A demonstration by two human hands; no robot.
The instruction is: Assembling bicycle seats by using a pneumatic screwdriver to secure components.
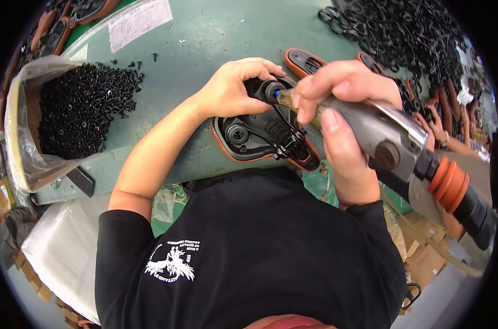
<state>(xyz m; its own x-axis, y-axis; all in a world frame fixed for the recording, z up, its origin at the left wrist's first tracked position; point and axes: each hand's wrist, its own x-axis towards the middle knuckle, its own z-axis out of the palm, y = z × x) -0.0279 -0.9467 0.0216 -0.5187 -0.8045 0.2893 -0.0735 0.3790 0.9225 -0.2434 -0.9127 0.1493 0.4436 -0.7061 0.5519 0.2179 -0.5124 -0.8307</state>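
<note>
A bicycle saddle [229, 143] with a black underside and orange rim lies upside down on the green table [177, 55]. My left hand [227, 88] grips its far left edge, thumb and fingers curled round a round black mount [272, 90]. In my right hand [345, 93] is a grey power screwdriver [380, 129] with an orange collar, tilted down to the left. The driver's tip meets the mount between my left thumb and fingers; any screw there is hidden. A second round mount [237, 134] and the rails with their clamp show nearer to me.
At left, a plastic-lined box [19, 120] on its side spills small black screws [87, 109]. Black rings [402, 33] are heaped at the far right. More orange-rimmed saddles [304, 59] lie beyond my right hand. Another person's hand [437, 126] shows at right. Cardboard [424, 257] lies below.
</note>
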